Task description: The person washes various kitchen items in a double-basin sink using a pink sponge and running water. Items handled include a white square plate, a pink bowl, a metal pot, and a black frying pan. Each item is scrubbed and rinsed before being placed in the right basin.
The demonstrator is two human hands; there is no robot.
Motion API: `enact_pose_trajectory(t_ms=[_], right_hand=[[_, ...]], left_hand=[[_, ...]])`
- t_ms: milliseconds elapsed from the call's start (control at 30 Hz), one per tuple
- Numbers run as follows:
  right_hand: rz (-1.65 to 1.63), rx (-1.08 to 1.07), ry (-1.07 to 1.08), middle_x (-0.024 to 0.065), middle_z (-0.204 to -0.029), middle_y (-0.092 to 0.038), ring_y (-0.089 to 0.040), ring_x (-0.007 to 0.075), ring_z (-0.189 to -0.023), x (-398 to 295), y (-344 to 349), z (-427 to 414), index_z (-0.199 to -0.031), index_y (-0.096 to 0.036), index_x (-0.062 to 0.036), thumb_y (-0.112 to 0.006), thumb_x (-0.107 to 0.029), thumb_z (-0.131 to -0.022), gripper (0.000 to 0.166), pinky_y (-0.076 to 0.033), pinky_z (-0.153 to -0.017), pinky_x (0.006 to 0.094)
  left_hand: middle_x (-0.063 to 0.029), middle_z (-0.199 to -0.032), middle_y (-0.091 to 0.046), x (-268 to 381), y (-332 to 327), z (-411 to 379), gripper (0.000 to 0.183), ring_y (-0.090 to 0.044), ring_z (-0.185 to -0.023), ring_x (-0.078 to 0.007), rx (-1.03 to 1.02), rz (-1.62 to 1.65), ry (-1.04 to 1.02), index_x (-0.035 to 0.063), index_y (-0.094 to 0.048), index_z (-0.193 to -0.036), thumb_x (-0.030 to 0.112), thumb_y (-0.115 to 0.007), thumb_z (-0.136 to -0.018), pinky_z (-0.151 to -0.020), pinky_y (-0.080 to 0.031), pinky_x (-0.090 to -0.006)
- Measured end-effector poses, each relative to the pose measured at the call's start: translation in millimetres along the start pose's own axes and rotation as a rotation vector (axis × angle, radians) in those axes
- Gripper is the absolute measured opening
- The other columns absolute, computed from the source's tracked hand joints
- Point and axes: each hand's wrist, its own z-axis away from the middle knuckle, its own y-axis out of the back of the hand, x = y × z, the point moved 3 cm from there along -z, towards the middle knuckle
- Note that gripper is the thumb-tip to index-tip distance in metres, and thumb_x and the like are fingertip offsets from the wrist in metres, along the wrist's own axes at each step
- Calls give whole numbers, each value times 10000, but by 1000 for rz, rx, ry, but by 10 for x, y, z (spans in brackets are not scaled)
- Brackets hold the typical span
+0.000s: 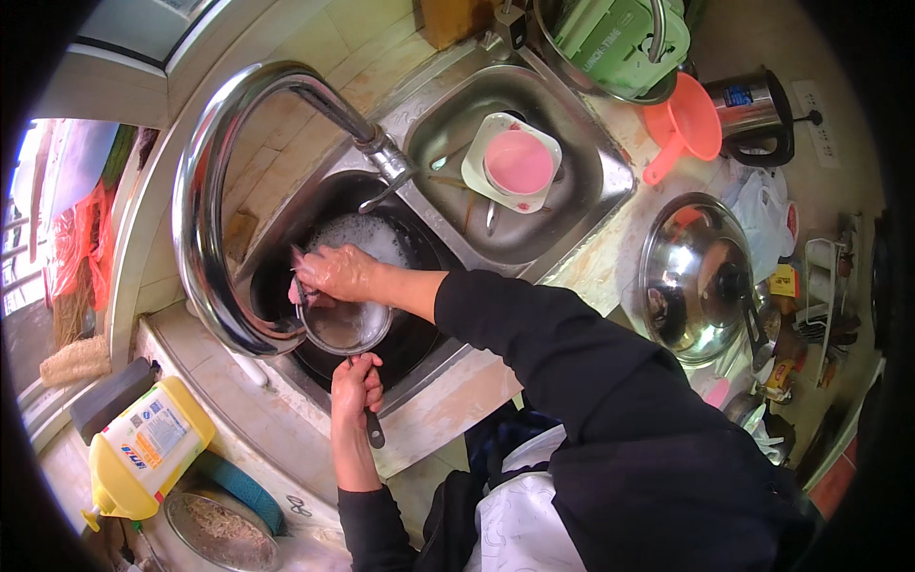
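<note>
My left hand (356,386) grips the dark handle of a small metal saucepan (347,330), tilted over the left basin. In my right hand (339,273), wet with suds, a pink cloth (319,297) is pressed to the pan's left rim; my fingers hide part of it. Below both hands is a large dark vessel, apparently a wok (418,361), with foamy water (368,239) in it. A chrome faucet (207,207) arches over the basin's left side. No water stream shows from its mouth.
The right basin (436,204) holds a white dish (475,168), a pink bowl (524,163) and cutlery. A domed pan lid (686,279), a coral scoop (686,118) and an electric kettle (747,118) stand right. A yellow-capped detergent bottle (146,450) lies left.
</note>
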Motion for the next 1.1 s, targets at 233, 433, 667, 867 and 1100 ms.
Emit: enact_pose_trajectory(t_ms=[233, 433, 667, 867, 1100], right_hand=[[-463, -112, -826, 220, -1071, -655, -636, 406, -978, 44, -305, 600, -1024, -645, -42, -552, -375, -900, 367, -502, -849, 494], [-765, -311, -1124, 281, -1096, -638, -604, 437, -1058, -456, -228, 777, -1069, -658, 23, -527, -496, -897, 562, -492, -878, 490], [-116, -245, -523, 129, -933, -620, -641, 347, -889, -309, -214, 640, -972, -655, -86, -667, -183, -725, 266, -506, -750, 504], [-74, -7, -319, 164, -988, -675, -669, 312, -907, -146, -519, 436, -922, -694, -54, -635, -173, -766, 205, -545, -716, 421], [-1072, -296, -901, 202, -951, -691, -687, 267, -872, -587, -930, 298, -990, -681, 36, -512, -143, -854, 281, -538, -746, 394]], left_hand=[[30, -519, -329, -181, -88, -197, 233, -260, -346, -81, 72, 163, -205, 66, -508, -869, 250, -464, -1004, -319, -223, -269], [14, -537, -415, -122, 37, -307, 270, -357, -363, -101, 245, -80, -278, 69, -476, -801, 255, -497, -995, -326, -270, -274], [12, -581, -476, -244, 101, -312, 216, -416, -508, -70, 310, -448, -415, 22, -605, -862, 192, -521, -964, -469, -331, -267], [17, -553, -427, -208, -167, -262, 192, -364, -414, -76, 233, -202, -236, 50, -554, -859, 207, -523, -964, -380, -279, -255], [16, -543, -393, -231, -50, -303, 121, -349, -380, -99, 255, -136, -201, 84, -499, -825, 151, -482, -924, -339, -284, -260]])
